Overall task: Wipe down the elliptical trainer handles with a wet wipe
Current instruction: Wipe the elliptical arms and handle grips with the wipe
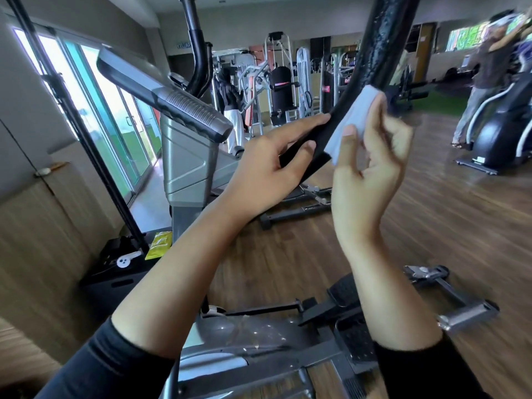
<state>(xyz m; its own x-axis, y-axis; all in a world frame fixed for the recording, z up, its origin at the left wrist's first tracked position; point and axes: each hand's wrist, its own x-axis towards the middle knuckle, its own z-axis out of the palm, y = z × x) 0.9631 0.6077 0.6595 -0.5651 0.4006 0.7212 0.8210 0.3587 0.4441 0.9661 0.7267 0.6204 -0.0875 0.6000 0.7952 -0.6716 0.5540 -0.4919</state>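
Right in the middle of the view, the black handle of the elliptical trainer runs between both hands. Its long line goes from the 7 o'clock side up to the 1 o'clock side, where it leaves the top of the view. Down by the hands the bar looks flat and dull black. Higher up it is round and shiny, with little bumps or wet spots on it.

The left hand is on the low end of the bar. Its thumb lies on top and its fingers curl under, so it holds the bar tight. The right hand is just beside it, at the 3 o'clock side. It pinches a white wet wipe with the thumb and pointer finger. The other fingers are curled loose. The wipe is folded and looks a bit blue. It presses on the right edge of the bar, just above the left hand.

Both hands are at the bar, but only the right hand has the wipe. So the next rub should go along the bar, up toward 1 o'clock. I think most of the bar above is not wiped yet, but I cannot be sure.

The second handle stands at 11 o'clock, past the gray console. A yellow wipe packet lies down at 8 o'clock on a black box.
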